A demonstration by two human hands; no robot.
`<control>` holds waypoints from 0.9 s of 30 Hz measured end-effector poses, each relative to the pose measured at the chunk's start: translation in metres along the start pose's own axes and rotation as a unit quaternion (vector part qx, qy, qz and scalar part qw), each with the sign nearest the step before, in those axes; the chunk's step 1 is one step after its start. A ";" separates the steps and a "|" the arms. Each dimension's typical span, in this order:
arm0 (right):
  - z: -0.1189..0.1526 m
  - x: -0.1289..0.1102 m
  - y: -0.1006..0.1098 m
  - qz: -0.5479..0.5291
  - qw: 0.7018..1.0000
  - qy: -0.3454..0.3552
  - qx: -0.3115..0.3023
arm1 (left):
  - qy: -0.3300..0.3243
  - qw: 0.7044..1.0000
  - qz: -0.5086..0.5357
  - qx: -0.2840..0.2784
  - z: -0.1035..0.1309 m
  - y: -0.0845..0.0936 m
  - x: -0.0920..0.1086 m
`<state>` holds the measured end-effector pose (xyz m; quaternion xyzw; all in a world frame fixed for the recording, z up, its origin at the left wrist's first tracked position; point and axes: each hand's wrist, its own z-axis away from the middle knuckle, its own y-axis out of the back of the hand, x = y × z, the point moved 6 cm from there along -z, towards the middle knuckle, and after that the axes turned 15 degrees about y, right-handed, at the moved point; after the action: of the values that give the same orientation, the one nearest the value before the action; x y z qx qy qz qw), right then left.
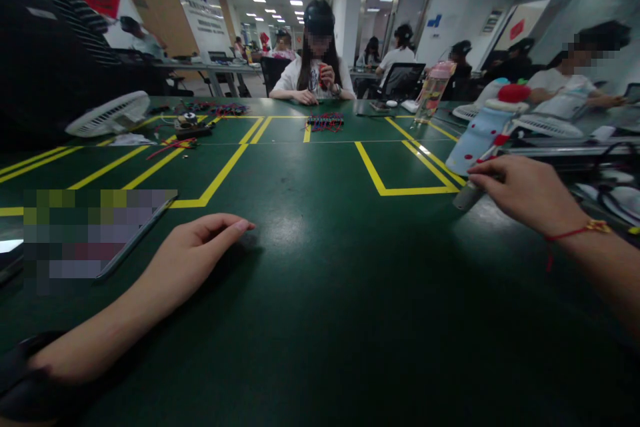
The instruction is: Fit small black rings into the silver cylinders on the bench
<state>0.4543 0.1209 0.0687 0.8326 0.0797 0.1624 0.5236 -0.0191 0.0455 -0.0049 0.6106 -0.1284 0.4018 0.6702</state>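
Note:
My right hand point(525, 190), with a red string bracelet on its wrist, is closed on a small grey cylinder point(469, 196) at the right of the green table point(320, 267). The cylinder is tilted, and my fingers hide its upper part. Just behind it stands a light blue bottle point(473, 137) with red spots and a red top. My left hand point(210, 240) rests over the table left of the middle, fingers pressed together, thumb along the index finger; nothing shows in it. A flat tablet-like object point(135, 237) lies to its left, its surface pixelated.
Yellow tape point(217, 177) marks the table. Bundles of coloured wires and small parts point(326, 121) lie toward the far side. A white fan point(110, 113) lies at the far left, a pink-lidded bottle point(434, 93) stands at the back right. A person sits opposite; others work behind.

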 end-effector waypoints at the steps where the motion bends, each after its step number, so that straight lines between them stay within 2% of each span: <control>1: 0.000 0.008 -0.005 0.000 1.000 -0.009 -0.019 | -0.001 1.000 -0.003 0.002 0.000 0.000 0.000; 4: 0.001 0.018 -0.011 -0.001 0.999 -0.025 -0.031 | 0.001 1.000 -0.009 0.008 -0.001 0.000 -0.001; 12: 0.002 0.030 -0.005 0.008 0.996 -0.076 -0.054 | 0.002 1.000 0.001 -0.004 0.000 -0.001 -0.002; 21: 0.003 0.025 -0.001 -0.011 0.992 -0.086 -0.093 | -0.007 1.000 -0.011 -0.008 0.004 0.000 0.003; 27: 0.004 0.030 -0.004 -0.033 0.990 -0.101 -0.091 | -0.002 1.000 -0.011 -0.012 0.005 -0.001 0.003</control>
<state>0.4840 0.1284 0.0694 0.7903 0.0388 0.0661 0.6079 -0.0147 0.0422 -0.0022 0.6050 -0.1276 0.3916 0.6814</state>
